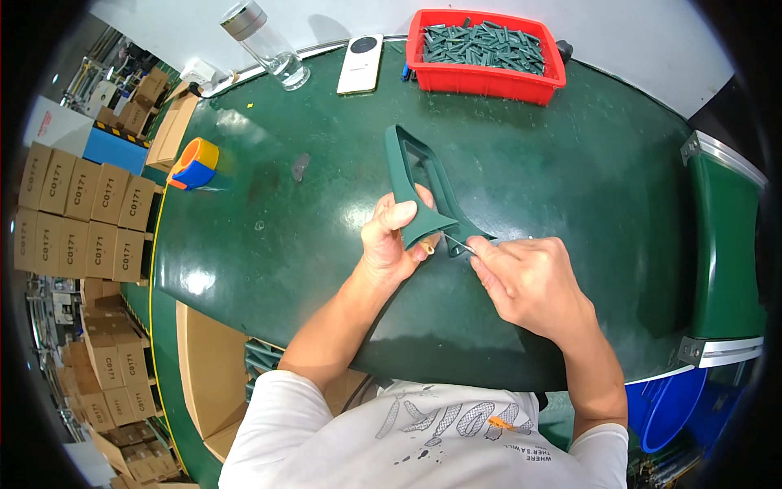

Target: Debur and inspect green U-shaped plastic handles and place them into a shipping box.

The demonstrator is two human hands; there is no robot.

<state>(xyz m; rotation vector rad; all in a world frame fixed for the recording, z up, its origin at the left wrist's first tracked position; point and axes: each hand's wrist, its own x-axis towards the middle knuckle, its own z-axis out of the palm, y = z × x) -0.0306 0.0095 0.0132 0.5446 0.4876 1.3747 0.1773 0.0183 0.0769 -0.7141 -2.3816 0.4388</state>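
My left hand [391,236] is closed round the lower left side of a dark green moulded part [397,167], which has a long open frame and a flared lower end. A small yellowish piece [428,244] shows beside the fingers of that hand; I cannot tell what it is. To its right, my right hand [529,281] is closed on a thin metal tool [459,242]. The tool's slender shaft points left into the flared end of the part. Its handle is hidden in my fist, so its exact kind does not show.
A red bin [489,80] of short green pieces stands at the back, near a phone [360,65] and a glass bottle [281,65]. Tape rolls [195,163] sit at the left. A green conveyor [725,244] borders the right side; an open carton [208,367] is lower left.
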